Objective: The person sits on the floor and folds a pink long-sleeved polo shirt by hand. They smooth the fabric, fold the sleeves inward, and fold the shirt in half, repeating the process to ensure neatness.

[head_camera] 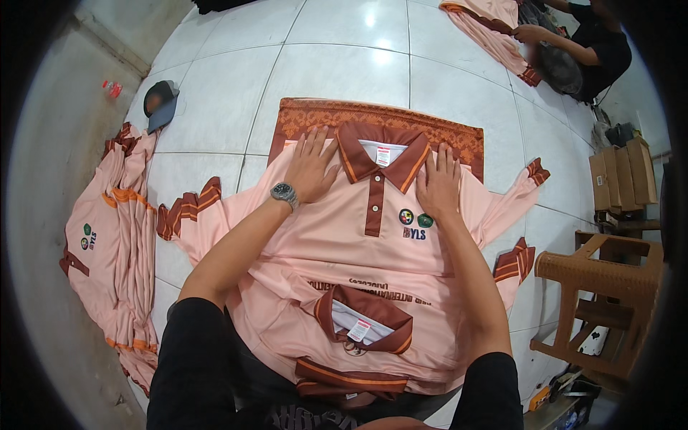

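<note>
A peach polo shirt [317,226] with a brown, orange-striped collar [357,153] lies front up before me. My left hand [312,167], with a watch on the wrist, rests flat on its shoulder left of the collar. Flat on the other shoulder, close against the collar, is my right hand [441,185]. Beyond the collar, a brown panel with an orange pattern [387,114] shows from under the shirt. Nearer my body more peach polo shirts [269,317] lie bunched, their brown collars [395,322] overlapping. Part of the printing on one is covered by folds.
Other peach shirts [129,258] lie heaped along the left wall, near a dark cap [161,107]. At right stand a brown plastic stool [602,263] and cardboard boxes [623,172]. Another person [596,54] handles peach garments [484,32] at the far right of the tiled floor [333,70].
</note>
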